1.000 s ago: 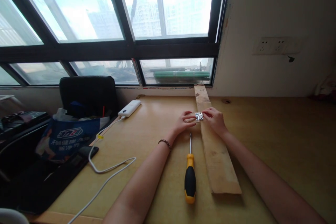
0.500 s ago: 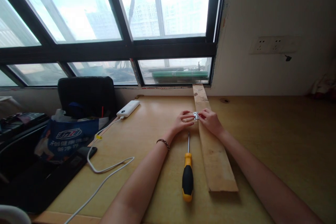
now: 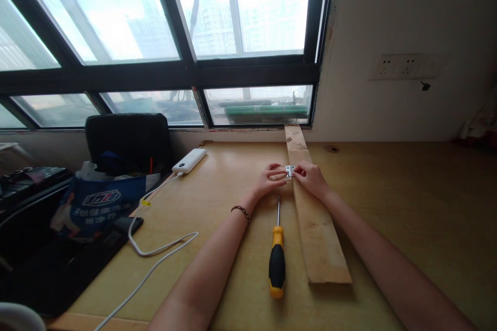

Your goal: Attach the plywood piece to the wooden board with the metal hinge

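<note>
And there's generous passing room on the right, over the smooth yellowish wooden tabletop (image 3: 404, 181) beyond the right arm (image 3: 384, 264)! Tight in the middle: left hand (image 3: 269, 178) and right hand (image 3: 310, 178) crowd the small silver metal hinge (image 3: 289, 171) at the edge of the long, flat, pale wooden board (image 3: 320, 232), with the yellow-and-black-handled screwdriver (image 3: 277, 264) lying just beside it. Left of the left arm (image 3: 207, 269), a lane, bounded by a looping thin white cable (image 3: 154, 254).
</note>
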Tool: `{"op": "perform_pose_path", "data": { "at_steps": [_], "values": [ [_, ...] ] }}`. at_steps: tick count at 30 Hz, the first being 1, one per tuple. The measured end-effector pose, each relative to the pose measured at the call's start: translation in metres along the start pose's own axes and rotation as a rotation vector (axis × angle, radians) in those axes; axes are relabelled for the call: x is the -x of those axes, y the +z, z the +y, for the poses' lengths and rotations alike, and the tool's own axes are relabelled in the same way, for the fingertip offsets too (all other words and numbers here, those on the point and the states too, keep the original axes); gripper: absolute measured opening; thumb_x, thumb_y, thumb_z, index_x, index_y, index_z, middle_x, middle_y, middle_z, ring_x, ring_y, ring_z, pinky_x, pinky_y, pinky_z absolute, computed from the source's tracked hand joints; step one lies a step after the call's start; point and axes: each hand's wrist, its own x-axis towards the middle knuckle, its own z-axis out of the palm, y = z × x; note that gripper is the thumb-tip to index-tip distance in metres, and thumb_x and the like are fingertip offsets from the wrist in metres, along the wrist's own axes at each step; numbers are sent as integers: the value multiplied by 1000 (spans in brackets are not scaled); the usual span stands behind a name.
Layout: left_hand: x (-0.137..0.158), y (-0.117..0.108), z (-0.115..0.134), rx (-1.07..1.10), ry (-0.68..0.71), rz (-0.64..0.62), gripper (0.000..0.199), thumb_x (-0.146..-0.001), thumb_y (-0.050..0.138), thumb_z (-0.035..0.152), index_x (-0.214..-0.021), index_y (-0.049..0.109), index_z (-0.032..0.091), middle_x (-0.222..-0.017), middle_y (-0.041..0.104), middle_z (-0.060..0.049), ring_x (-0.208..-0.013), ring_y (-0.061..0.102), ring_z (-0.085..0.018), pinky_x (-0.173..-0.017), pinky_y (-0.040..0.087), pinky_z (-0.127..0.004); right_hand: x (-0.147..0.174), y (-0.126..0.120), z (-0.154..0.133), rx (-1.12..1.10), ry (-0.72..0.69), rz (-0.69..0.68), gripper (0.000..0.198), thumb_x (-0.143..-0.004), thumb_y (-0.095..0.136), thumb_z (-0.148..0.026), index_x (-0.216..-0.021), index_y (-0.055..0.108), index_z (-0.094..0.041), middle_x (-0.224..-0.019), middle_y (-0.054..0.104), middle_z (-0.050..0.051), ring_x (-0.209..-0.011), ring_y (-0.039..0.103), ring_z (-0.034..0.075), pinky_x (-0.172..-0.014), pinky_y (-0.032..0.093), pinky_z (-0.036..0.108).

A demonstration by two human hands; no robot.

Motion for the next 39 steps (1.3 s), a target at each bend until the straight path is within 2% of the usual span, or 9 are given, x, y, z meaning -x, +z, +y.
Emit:
{"op": "perform_pose_path", "data": {
  "at_steps": [4,6,10,13,18,27,33,35,39],
  "values": [
    [1,1,-1,37,-18,3,40,-56,74,31,-95,67,22,-120,45,-7,-118,41,-25,-105,29,-39,1,0,-1,12,14,-10,10,-75,56,-24,-67,57,-17,-69,56,2,-61,52,13,-60,42,27],
    [1,2,-1,70,-27,-9,41,-56,74,32,-95,67,21,-120,44,-7,-118,41,-25,-104,32,-40,1,0,-2,1,6,-6,12,-75,56,-27,-81,59,-17,-81,59,5,-72,55,16,-68,45,30],
    [1,2,-1,128,-45,-19,41,-56,74,34,-94,67,19,-122,41,-8,-114,44,-25,-98,38,-41,0,2,0,-13,-57,-64,63,-64,67,-38,-120,44,-18,-114,52,12,-108,44,26,-91,38,41],
    [0,1,-2,46,7,-15,39,-56,74,32,-92,68,19,-120,43,-8,-114,43,-24,-101,34,-41,-5,6,6,-31,-61,-182,81,-59,69,-41,-129,34,-17,-118,51,12,-116,38,27,-95,34,43],
    [-1,-1,-1,-18,39,5,39,-57,74,33,-93,68,21,-118,44,-8,-114,42,-23,-101,34,-38,-17,10,17,-81,-47,-279,84,-58,71,-39,-129,34,-17,-109,57,10,-111,42,25,-93,36,40],
    [0,-2,13,-103,57,13,52,-58,72,34,-108,60,25,-121,43,-6,-117,39,-24,-102,29,-37,-17,12,20,-124,-45,-239,69,-55,72,-37,-116,46,-16,-106,58,11,-106,48,24,-88,40,37],
    [11,-2,6,-64,-114,279,102,-47,78,33,-132,24,28,-135,23,-10,-120,35,-25,-94,36,-34,-19,9,19,-143,-23,-243,60,-55,73,-39,-106,52,-16,-105,57,10,-101,51,24,-84,41,37],
    [19,-6,7,-43,-197,414,94,-51,75,35,-129,24,26,-134,24,-12,-117,38,-23,-89,39,-32,-19,9,20,-151,-25,-245,59,-55,73,-40,-104,53,-16,-106,56,11,-100,51,24,-84,42,37],
    [38,-10,26,-249,-410,619,54,-61,65,43,-104,47,16,-103,51,-10,-87,53,-18,-74,42,-30,-19,10,20,-175,-24,-225,60,-53,74,-39,-104,53,-15,-106,56,11,-100,52,23,-86,41,37]
  ]
}}
